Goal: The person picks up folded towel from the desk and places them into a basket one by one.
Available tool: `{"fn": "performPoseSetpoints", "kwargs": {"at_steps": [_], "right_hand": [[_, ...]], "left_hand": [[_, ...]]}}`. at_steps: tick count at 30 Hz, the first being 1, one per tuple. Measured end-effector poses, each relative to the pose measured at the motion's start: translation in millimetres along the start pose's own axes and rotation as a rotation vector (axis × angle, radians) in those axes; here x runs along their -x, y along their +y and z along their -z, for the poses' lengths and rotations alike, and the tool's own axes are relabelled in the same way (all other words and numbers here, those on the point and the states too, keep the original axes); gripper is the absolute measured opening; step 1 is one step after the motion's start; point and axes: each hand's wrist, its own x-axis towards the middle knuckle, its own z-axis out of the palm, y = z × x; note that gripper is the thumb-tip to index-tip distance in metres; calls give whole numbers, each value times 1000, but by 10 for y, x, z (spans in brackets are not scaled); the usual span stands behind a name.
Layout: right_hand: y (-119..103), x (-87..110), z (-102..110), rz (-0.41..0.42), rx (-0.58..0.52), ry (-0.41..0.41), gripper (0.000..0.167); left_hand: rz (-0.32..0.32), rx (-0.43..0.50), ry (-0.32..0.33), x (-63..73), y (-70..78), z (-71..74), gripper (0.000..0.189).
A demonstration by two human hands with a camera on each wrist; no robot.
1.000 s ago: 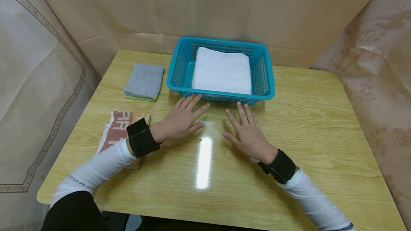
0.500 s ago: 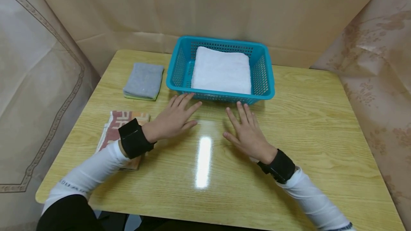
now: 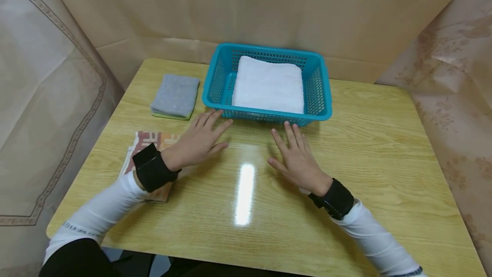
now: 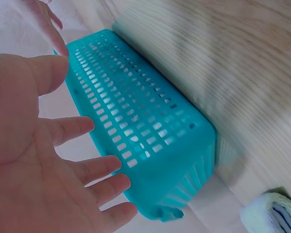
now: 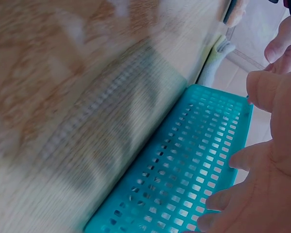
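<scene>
A teal plastic basket (image 3: 265, 116) stands at the back of the table with a folded white towel (image 3: 269, 84) lying in it. My left hand (image 3: 196, 140), fingers spread and holding nothing, hovers before the basket's front left corner. In the left wrist view its palm shows, with the fingertips overlapping the basket's rim. My right hand (image 3: 297, 161), likewise spread, is in front of the basket's right half, fingertips close to the front wall. Left of the basket lies a folded grey towel (image 3: 176, 94) with a green edge. A folded patterned towel (image 3: 151, 140) is partly hidden beneath my left forearm.
The wooden table (image 3: 384, 161) extends to the right of the basket. Behind it hangs a beige cloth (image 3: 269, 12), with patterned curtains (image 3: 453, 110) at the sides. Light glares off the tabletop between the hands.
My left hand has drifted left and slightly back from the basket, further over the patterned towel. The right hand keeps its place, and the basket and towels stay put.
</scene>
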Motion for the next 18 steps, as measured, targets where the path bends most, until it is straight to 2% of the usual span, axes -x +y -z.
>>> {"fn": "performPoseSetpoints", "kwargs": {"at_steps": [18], "right_hand": [[15, 24, -19, -8, 17, 7, 81]], "left_hand": [[111, 38, -5, 247, -130, 78, 58]]}}
